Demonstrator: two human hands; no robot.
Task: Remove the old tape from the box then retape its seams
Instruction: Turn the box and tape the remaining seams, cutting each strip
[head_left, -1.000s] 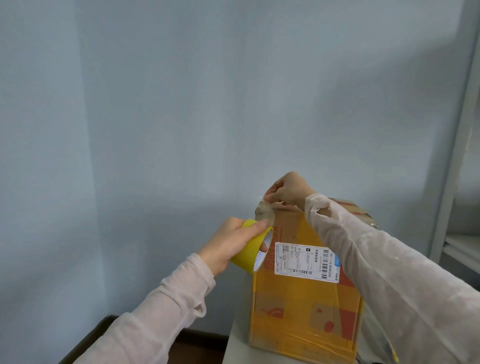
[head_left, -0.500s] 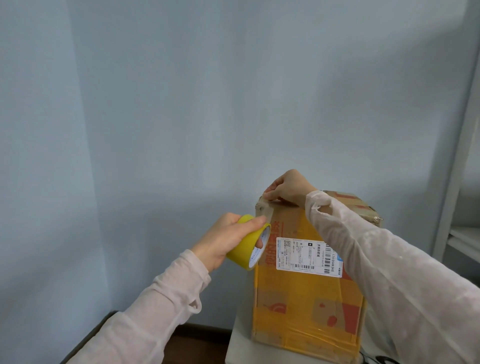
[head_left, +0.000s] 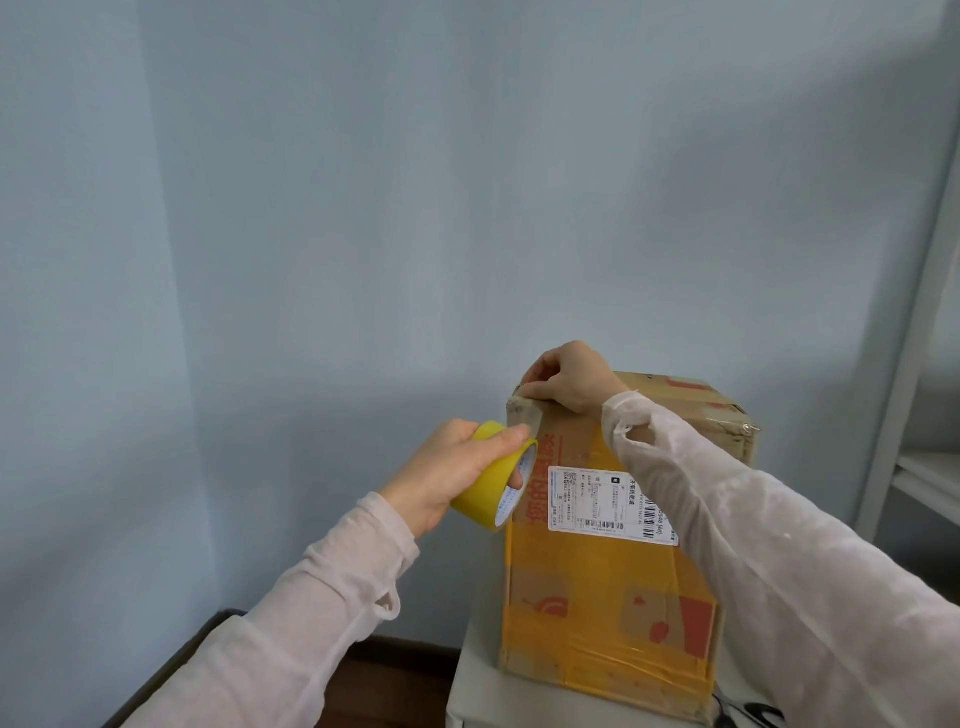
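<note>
The left hand (head_left: 449, 475) curls its fingers round the yellow tape roll (head_left: 485, 496) beside the box (head_left: 597, 582); the right hand (head_left: 571, 374) pinches its top left corner.

Pale blue wall (head_left: 467, 208) over nearly the whole view, with an inner corner at the left. At its foot, dark baseboard (head_left: 415, 648), then brown wooden floor (head_left: 395, 693). Low down, white tabletop (head_left: 475, 696). At the right edge, white shelving frame (head_left: 914, 332) with one shelf board (head_left: 930, 475). Soft, even light.
</note>
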